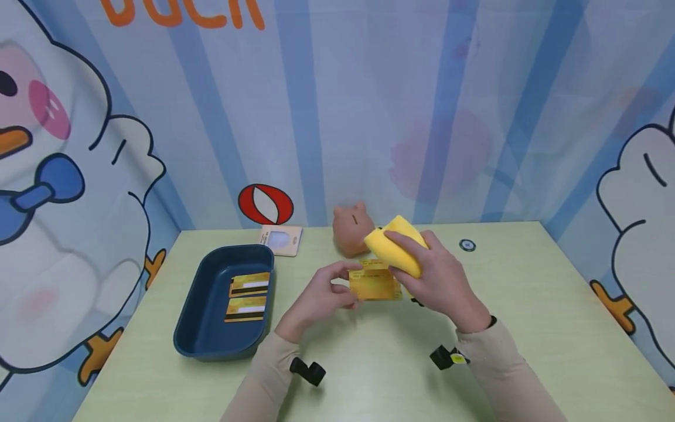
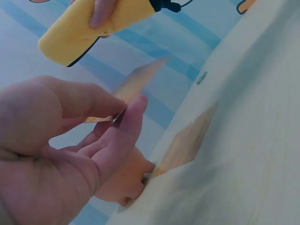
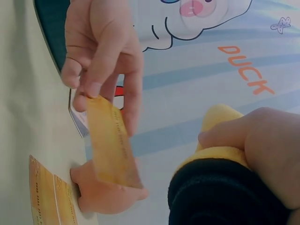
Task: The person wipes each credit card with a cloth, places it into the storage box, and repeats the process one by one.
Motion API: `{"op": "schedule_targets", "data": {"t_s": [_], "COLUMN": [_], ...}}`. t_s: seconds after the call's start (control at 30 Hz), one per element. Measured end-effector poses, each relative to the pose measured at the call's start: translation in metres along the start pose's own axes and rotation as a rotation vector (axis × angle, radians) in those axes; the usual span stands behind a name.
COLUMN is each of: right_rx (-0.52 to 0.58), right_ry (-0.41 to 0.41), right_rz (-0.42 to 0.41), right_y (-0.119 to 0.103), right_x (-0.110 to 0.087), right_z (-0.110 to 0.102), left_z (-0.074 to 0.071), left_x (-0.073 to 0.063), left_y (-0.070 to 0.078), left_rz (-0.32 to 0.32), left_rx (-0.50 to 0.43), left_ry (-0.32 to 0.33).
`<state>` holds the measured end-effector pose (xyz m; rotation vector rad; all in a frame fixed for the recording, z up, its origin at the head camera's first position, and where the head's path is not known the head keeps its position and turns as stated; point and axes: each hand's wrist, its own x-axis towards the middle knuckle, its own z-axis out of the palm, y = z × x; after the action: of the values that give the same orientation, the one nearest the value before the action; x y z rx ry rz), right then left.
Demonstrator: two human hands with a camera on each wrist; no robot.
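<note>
My left hand (image 1: 328,290) pinches one edge of a gold bank card (image 1: 374,286), which is held above the table; in the right wrist view the card (image 3: 110,140) hangs from thumb and fingers. More gold cards (image 3: 44,192) lie on the table beneath it, partly hidden behind the held card in the head view. My right hand (image 1: 440,281) grips a soft yellow cloth bundle (image 1: 395,243) just above and right of the card, apart from it. Its dark underside (image 3: 211,197) shows in the right wrist view; its exact kind is unclear.
A dark blue tray (image 1: 197,328) at the left holds two gold cards (image 1: 246,309), stripe side up. Behind the hands sits a pink piggy bank (image 1: 352,230). A pale flat frame (image 1: 285,240) lies by the tray's far corner, and a small round chip (image 1: 467,245) lies back right.
</note>
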<state>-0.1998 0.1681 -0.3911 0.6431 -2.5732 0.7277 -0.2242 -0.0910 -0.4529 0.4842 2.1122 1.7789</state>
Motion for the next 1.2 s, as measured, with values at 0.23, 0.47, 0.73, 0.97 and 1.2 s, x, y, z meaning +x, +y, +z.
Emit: {"op": "schedule_targets", "data": {"t_s": [0.23,0.47,0.73,0.97,1.2], "right_rx": [-0.012,-0.028,-0.096,-0.125,-0.098], "right_ry": [-0.03,-0.081,-0.112,-0.162,-0.115], "right_rz": [-0.077,-0.171,-0.193,-0.173,-0.16], "right_y": [-0.003,-0.011,-0.016,-0.017,-0.018], "right_x": [0.0,-0.003,-0.005,-0.005,-0.005], "right_z": [0.007,0.016,0.021,0.023,0.028], "left_z": [-0.002,-0.001,0.003,0.011,0.015], "left_x": [-0.001,-0.004,-0.005,-0.005,-0.008], "left_y": [0.007,0.014,0.017,0.021,0.028], "left_rz": [0.038,0.076,0.102,0.111,0.132], "left_rx": [-0.046,-0.072,-0.121,-0.211,-0.235], "left_ry": [0.065,0.069,0.067,0.039,0.03]}}
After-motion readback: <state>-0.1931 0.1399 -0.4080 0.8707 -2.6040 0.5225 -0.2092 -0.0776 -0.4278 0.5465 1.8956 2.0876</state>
